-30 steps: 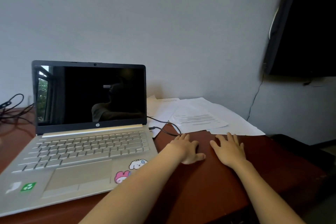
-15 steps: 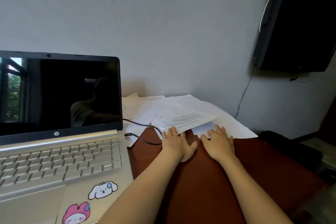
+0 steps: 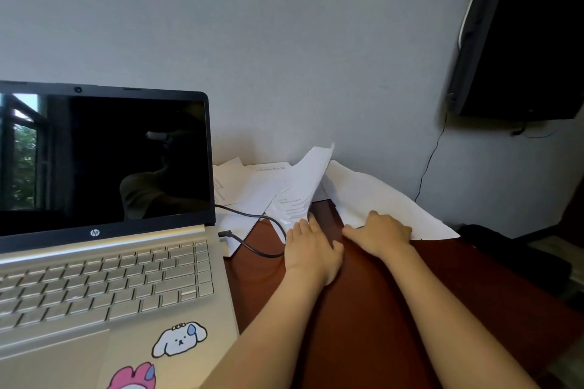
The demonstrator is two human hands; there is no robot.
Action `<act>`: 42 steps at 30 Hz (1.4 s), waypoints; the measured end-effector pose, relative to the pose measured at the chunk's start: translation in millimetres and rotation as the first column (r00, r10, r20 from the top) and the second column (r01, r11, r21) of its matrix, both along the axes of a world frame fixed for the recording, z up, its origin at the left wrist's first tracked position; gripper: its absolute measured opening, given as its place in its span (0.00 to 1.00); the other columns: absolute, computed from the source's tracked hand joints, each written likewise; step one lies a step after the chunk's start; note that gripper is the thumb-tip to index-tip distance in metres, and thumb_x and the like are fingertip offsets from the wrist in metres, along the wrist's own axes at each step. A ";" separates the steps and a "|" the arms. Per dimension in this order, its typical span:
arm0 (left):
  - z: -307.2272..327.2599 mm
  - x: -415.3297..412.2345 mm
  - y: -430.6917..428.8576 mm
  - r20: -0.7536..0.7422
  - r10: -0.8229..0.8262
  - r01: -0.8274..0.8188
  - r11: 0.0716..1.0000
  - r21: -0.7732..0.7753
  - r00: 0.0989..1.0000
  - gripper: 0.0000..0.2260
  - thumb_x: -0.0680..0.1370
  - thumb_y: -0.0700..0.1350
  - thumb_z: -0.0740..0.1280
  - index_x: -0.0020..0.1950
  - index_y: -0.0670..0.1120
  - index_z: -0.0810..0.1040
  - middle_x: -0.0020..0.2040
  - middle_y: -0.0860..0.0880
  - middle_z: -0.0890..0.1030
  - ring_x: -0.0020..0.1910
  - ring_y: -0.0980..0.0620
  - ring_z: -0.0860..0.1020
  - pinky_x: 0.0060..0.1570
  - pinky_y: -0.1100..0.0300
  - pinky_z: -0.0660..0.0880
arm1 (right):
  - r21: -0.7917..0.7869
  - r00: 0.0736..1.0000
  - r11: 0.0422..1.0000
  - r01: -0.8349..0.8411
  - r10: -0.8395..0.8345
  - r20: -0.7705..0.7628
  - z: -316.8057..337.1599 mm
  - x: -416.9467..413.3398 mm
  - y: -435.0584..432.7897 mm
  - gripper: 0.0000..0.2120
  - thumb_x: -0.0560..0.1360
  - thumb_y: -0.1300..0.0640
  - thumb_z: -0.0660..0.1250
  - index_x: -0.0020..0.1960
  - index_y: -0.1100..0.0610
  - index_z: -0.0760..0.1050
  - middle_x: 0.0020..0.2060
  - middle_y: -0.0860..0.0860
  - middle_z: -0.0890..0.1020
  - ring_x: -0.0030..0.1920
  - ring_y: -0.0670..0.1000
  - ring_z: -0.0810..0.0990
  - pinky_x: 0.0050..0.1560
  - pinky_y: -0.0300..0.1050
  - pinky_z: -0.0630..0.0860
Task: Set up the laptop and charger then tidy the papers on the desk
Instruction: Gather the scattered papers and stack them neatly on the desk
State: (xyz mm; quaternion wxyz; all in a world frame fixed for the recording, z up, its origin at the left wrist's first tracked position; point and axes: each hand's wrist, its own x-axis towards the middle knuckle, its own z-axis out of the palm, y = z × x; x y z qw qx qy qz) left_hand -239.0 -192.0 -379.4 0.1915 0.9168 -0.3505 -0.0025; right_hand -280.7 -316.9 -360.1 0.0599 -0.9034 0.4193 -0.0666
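A silver laptop (image 3: 104, 278) stands open at the left of the red-brown desk (image 3: 373, 325), its screen dark. A black charger cable (image 3: 252, 246) is plugged into its right side and loops over the desk. Several white papers (image 3: 252, 186) lie against the wall behind the cable. My left hand (image 3: 311, 249) holds the near edge of a printed sheet (image 3: 303, 189), which tilts up off the desk. My right hand (image 3: 379, 232) is curled on the near edge of a large blank white sheet (image 3: 379, 196) lying to the right.
A black screen (image 3: 531, 41) hangs on the wall at the upper right, with a thin wire (image 3: 426, 174) running down from it. A black object (image 3: 512, 253) sits beyond the desk's right edge. Cartoon stickers (image 3: 178, 339) mark the laptop's palm rest.
Both hands have reached forward from the bare desk onto the papers. The printed sheet, flat before, now tilts up in my left hand. The view has shifted right and closer.
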 end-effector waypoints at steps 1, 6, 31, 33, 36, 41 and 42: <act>0.0 -0.4 0.4 0.002 -0.001 0.001 1.000 0.002 1.000 0.29 0.81 0.52 0.52 0.76 0.37 0.49 0.73 0.40 0.60 0.73 0.44 0.58 0.72 0.53 0.52 | -0.028 1.000 1.000 -0.009 0.009 -0.018 3.5 0.7 -0.6 0.28 0.74 0.39 0.58 0.64 0.58 0.69 0.61 0.56 0.75 0.62 0.59 0.73 0.65 0.54 0.66; -1.0 1.1 0.8 0.004 -0.007 0.007 1.000 -0.020 1.000 0.28 0.80 0.49 0.52 0.76 0.37 0.49 0.73 0.40 0.61 0.71 0.44 0.61 0.72 0.53 0.55 | -0.174 0.995 0.985 0.009 0.008 0.097 -4.1 -1.2 -4.7 0.15 0.79 0.51 0.57 0.58 0.60 0.74 0.55 0.57 0.80 0.55 0.57 0.78 0.51 0.44 0.72; 2.2 -32.4 42.4 0.228 -0.349 0.393 0.901 -0.183 0.909 0.27 0.80 0.36 0.55 0.77 0.49 0.54 0.78 0.54 0.53 0.71 0.50 0.66 0.61 0.58 0.69 | -0.248 0.867 0.901 -0.356 0.418 0.273 -20.6 -84.5 63.4 0.21 0.75 0.69 0.57 0.60 0.53 0.78 0.55 0.52 0.82 0.57 0.55 0.77 0.59 0.43 0.72; 1.0 -36.1 46.4 0.225 -0.412 0.447 0.885 -0.134 0.883 0.23 0.82 0.40 0.55 0.77 0.48 0.55 0.77 0.53 0.54 0.73 0.50 0.62 0.66 0.56 0.66 | -0.311 0.845 0.873 -0.374 0.460 0.273 -20.3 -89.0 70.3 0.19 0.72 0.70 0.60 0.56 0.54 0.80 0.49 0.54 0.83 0.51 0.57 0.79 0.54 0.47 0.74; 0.2 -43.1 52.3 0.241 -0.451 0.489 0.862 -0.130 0.859 0.21 0.81 0.47 0.52 0.75 0.49 0.61 0.76 0.53 0.61 0.72 0.49 0.66 0.64 0.53 0.69 | -0.464 0.782 0.808 -0.363 0.535 0.320 -22.9 -94.2 74.5 0.13 0.59 0.72 0.68 0.37 0.57 0.82 0.28 0.52 0.81 0.30 0.53 0.79 0.32 0.44 0.77; 4.8 -57.0 71.0 0.180 -0.428 0.457 0.872 -0.174 0.886 0.24 0.73 0.53 0.51 0.67 0.52 0.72 0.64 0.53 0.76 0.61 0.48 0.75 0.53 0.60 0.71 | -0.631 0.695 0.696 -0.342 0.639 0.329 -25.0 -98.9 78.1 0.13 0.65 0.60 0.58 0.32 0.55 0.81 0.26 0.48 0.80 0.26 0.50 0.77 0.36 0.37 0.68; 6.1 -58.5 73.2 0.178 -0.422 0.451 0.874 -0.181 0.889 0.21 0.74 0.55 0.54 0.64 0.53 0.73 0.61 0.53 0.78 0.59 0.48 0.76 0.51 0.60 0.71 | -0.637 0.687 0.685 -0.353 0.652 0.321 -25.1 -100.0 78.0 0.14 0.66 0.59 0.57 0.33 0.55 0.81 0.27 0.48 0.80 0.27 0.51 0.78 0.37 0.38 0.67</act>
